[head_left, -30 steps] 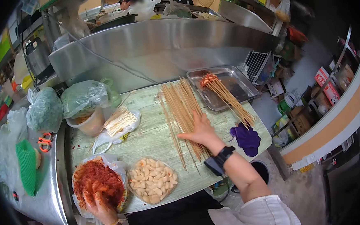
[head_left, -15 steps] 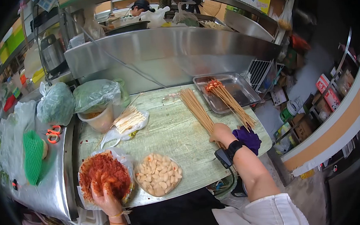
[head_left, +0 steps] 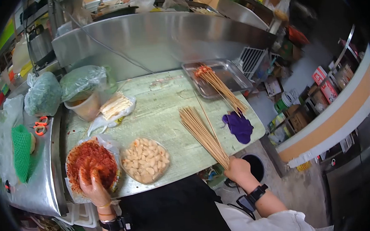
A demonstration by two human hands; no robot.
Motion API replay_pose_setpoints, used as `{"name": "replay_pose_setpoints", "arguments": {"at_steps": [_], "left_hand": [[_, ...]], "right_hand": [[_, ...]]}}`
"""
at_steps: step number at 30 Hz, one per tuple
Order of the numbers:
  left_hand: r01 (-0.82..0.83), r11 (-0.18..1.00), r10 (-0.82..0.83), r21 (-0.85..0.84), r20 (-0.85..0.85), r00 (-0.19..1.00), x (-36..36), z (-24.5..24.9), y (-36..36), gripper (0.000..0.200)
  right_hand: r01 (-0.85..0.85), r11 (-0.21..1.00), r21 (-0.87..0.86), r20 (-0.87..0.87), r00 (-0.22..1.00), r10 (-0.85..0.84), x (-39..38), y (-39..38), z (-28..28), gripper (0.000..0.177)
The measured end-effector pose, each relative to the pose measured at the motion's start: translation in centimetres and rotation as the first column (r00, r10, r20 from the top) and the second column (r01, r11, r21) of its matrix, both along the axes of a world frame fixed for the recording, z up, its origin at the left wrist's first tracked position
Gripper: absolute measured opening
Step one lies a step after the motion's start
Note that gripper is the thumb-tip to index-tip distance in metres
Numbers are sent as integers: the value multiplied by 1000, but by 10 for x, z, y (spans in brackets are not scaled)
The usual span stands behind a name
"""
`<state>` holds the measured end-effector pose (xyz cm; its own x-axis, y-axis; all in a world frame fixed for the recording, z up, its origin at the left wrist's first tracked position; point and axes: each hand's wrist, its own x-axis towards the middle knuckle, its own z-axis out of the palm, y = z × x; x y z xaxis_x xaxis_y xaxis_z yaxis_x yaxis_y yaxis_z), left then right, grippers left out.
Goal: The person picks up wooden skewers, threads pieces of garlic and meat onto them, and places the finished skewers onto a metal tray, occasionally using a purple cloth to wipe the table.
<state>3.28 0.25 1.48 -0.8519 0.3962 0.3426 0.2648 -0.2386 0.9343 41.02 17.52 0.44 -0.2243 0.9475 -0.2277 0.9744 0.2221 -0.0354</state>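
Observation:
My right hand (head_left: 239,169) is closed around the lower end of a bundle of thin bamboo skewers (head_left: 203,133), low at the table's front edge. The skewers fan out across the board, and one leans away from the others. My left hand (head_left: 93,186) is sunk in a bowl of red chili mixture (head_left: 95,157). Its fingers are coated red and curl around some of the mixture, with the tips hidden. Beside that bowl is a clear tub of pale peeled garlic cloves (head_left: 145,160). A crumpled purple cloth (head_left: 239,128) lies beyond my right hand.
A metal tray (head_left: 244,85) at the back right holds skewers (head_left: 223,90) with red-coated ends. Pale sticks (head_left: 116,106) lie on a plastic bag, near a tub (head_left: 84,108) topped by a bagged green bundle. Orange-handled scissors (head_left: 40,126) rest on the left metal counter.
My right hand has drawn the skewer bundle toward me, off the purple cloth, and one skewer has splayed from it. The left hand stays in the chili mixture. The view has shifted.

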Motion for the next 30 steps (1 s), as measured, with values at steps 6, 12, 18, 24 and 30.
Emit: {"name": "replay_pose_setpoints", "arguments": {"at_steps": [6,12,18,24,30], "left_hand": [[-25,997,20,-67,-75,997,-7,-11,-4,31],[38,999,-38,-12,-53,998,-5,-9,-2,32],[59,998,-59,15,-1,998,-11,-20,-4,32],[56,997,-58,-49,-36,998,-16,-27,-4,32],[40,998,-40,-47,-5,999,-19,-32,-6,32]], "right_hand": [[69,984,-163,-282,953,-113,20,10,-14,38],[36,995,-90,-284,957,-60,25,16,-29,44],[59,996,-66,-405,911,-80,27,-1,-16,44],[108,993,42,-967,253,14,52,-34,64,42],[88,993,84,-659,752,-11,114,-75,-52,43]]}}
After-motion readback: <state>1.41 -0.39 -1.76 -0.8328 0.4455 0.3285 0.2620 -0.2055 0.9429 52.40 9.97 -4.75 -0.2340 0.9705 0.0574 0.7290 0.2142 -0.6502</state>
